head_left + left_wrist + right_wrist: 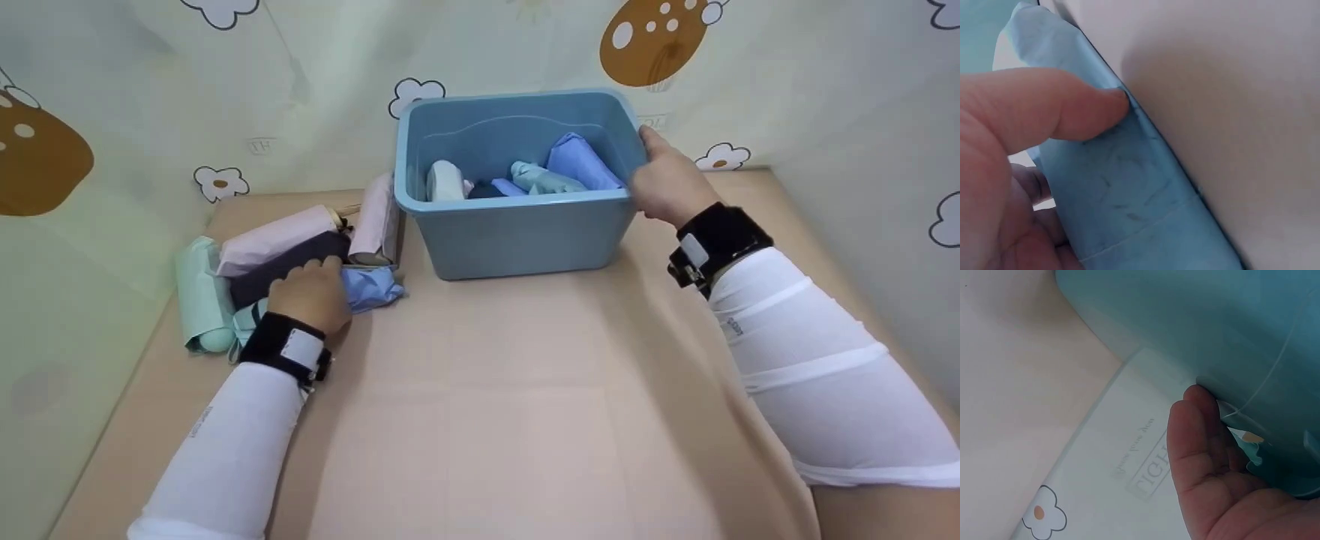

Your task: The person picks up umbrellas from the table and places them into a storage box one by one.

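Observation:
My left hand (309,296) pinches a blue folded umbrella (371,289) at the front of a small heap on the left. In the left wrist view the thumb lies flat on its blue fabric (1129,191), with fingers curled behind it. At the back, my right hand (671,180) holds the right end of a blue-grey bin (517,240). Its fingers (1188,433) bear against the outer wall in the right wrist view, and the thumb is hidden there. Inside the bin lie a blue umbrella (581,161), a mint umbrella (544,178) and a white roll-like bundle (445,181).
Around my left hand lie a mint umbrella (204,292), a pink umbrella (274,240), a dark umbrella (289,262) and a lilac umbrella (375,225) beside the bin. A patterned sheet (337,60) hangs behind the beige tabletop (517,375).

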`<action>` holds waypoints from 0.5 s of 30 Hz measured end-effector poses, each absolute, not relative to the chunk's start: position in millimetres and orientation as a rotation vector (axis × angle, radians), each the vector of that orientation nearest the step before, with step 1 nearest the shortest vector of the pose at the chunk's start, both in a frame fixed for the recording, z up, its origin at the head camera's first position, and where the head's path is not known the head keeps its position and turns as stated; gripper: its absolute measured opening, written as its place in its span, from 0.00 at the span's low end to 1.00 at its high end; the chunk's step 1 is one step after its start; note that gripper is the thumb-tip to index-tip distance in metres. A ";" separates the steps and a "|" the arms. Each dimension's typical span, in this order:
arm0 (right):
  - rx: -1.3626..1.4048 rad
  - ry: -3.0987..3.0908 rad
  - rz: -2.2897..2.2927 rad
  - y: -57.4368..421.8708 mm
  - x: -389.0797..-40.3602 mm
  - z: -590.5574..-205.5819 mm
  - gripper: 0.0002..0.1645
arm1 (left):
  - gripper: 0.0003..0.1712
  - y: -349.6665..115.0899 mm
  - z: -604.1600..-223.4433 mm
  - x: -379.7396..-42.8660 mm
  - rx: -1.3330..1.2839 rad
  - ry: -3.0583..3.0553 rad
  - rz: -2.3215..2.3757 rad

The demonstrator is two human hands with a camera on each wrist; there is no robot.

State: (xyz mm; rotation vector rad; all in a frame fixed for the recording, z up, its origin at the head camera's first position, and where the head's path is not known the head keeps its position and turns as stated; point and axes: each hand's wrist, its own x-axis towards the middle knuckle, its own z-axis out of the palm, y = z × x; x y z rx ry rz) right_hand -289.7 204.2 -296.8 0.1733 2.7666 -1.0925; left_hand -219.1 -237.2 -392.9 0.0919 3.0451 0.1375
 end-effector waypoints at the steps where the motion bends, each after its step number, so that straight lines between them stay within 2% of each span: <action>1: 0.173 2.770 -1.089 204.3 -289.5 -296.8 0.48 | 0.31 -238.1 -392.8 -219.6 0.095 3.041 0.137; 15: 0.220 2.730 -1.126 203.7 -290.1 -296.8 0.47 | 0.28 -243.1 -396.0 -222.1 0.096 2.973 0.168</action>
